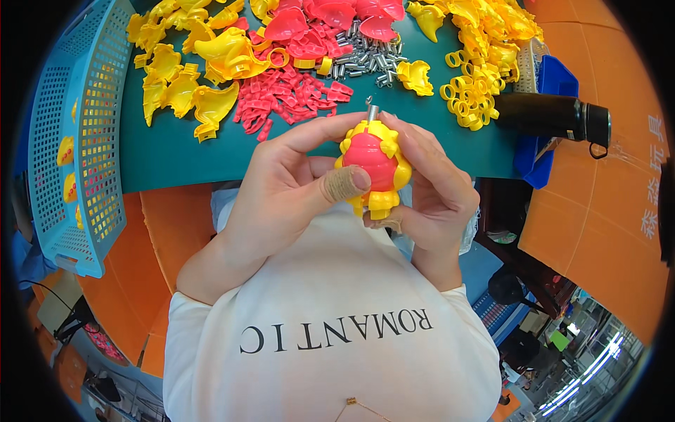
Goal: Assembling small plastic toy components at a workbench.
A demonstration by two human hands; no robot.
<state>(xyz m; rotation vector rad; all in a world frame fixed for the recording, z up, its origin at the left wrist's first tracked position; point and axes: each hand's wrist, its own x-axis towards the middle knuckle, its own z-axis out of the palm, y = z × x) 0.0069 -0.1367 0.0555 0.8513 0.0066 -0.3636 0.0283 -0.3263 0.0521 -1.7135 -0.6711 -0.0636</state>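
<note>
Both hands hold one small plastic toy (371, 163) just above the table's near edge. It has a yellow shell with a red rounded front piece, and a metal spring (371, 110) sticks out of its top. My left hand (281, 190) wraps it from the left, its taped thumb pressed on the red piece. My right hand (432, 183) cups it from the right, with fingers behind and under the yellow shell.
On the green table (176, 151) lie yellow shell halves (193, 67), small red parts (288, 95), red domes (330, 17), metal springs (365, 56) and yellow rings (471, 98). A blue mesh basket (77, 133) stands left. A black bottle (555, 116) lies right.
</note>
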